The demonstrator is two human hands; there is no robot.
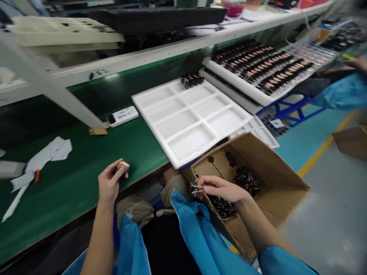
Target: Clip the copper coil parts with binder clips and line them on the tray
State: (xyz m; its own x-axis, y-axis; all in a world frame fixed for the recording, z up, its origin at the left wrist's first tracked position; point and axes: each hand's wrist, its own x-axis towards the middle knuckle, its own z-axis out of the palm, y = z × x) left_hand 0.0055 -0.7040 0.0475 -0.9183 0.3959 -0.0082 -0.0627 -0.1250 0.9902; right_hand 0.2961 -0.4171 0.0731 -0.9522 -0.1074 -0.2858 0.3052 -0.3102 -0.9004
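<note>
My left hand is closed over the green bench, its thumb and fingers around a small copper-coloured part with dark ends. Above the near edge of a cardboard box, my right hand pinches a small black part with silver prongs. More black parts with shiny prongs lie loose inside that box. A white divided tray rests beyond my hands, with a cluster of dark and copper parts in its far corner compartment.
White trays with rows of copper-and-black parts are stacked at the back right. A white handheld device and crumpled paper lie on the green bench. A shelf post slants down to it. A co-worker's blue sleeve shows at right.
</note>
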